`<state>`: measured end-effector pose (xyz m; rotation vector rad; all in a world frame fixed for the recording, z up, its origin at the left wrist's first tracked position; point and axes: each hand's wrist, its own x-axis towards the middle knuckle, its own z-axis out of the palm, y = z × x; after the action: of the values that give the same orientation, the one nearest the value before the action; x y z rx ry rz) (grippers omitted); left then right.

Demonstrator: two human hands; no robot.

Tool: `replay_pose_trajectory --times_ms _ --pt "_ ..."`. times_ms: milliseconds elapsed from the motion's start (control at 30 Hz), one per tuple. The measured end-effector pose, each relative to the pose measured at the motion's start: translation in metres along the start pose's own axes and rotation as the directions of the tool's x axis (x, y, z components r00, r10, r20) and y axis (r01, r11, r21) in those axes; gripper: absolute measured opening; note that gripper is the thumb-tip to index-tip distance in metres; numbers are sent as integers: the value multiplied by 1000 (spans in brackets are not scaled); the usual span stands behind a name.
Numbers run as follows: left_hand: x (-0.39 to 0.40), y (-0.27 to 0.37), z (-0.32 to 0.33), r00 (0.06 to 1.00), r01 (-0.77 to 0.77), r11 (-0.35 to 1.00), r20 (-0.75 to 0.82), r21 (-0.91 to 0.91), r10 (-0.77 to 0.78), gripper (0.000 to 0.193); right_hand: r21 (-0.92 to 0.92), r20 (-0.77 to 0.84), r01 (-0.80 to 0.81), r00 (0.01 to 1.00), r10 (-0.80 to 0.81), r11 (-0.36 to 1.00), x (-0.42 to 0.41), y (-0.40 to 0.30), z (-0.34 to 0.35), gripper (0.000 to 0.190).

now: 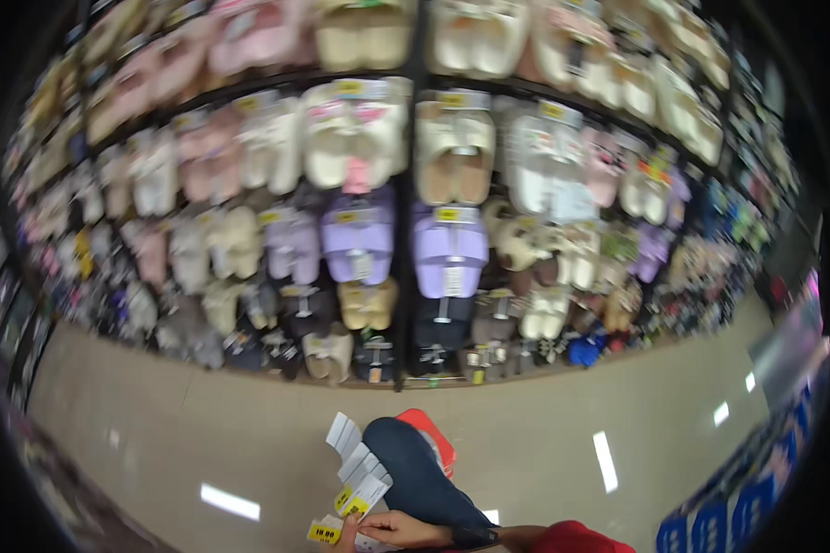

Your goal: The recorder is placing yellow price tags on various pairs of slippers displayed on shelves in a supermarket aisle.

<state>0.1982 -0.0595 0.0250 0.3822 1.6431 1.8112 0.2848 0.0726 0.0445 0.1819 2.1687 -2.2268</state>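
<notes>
At the bottom centre of the head view, my left hand (pixel 346 536) holds a yellow and white price tag (pixel 326 531), and my two hands meet at the fingertips. My right hand (pixel 402 529) reaches in from the right, its thumb and fingers pinched together at the tags; whether they grip one is unclear. Just above lies a fanned strip of white tags (pixel 362 464) with yellow ends, beside and partly over my dark-trousered leg (pixel 422 470). A dark band is on my right wrist.
Ahead stands a wall display of slippers and sandals (pixel 449 249) in hanging rows. A red object (pixel 430 432) shows behind my knee. The glossy tiled floor (pixel 539 442) reflects lights. Blue boxes or labels (pixel 709 529) line the lower right, with more shelving at the left edge.
</notes>
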Motion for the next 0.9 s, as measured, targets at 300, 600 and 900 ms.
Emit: replay_pose_trajectory --times_ms 300,600,900 --pt "-93 15 -57 950 -64 912 -304 -406 -69 31 -146 285 83 958 -38 986 13 -18 94 18" --pt "-120 -29 -102 909 35 939 -380 -341 -172 27 -254 399 250 907 -134 934 18 -37 124 19" --pt "-141 -14 -111 869 -75 937 -483 -340 -106 20 -251 489 357 849 -200 900 35 -32 144 16"
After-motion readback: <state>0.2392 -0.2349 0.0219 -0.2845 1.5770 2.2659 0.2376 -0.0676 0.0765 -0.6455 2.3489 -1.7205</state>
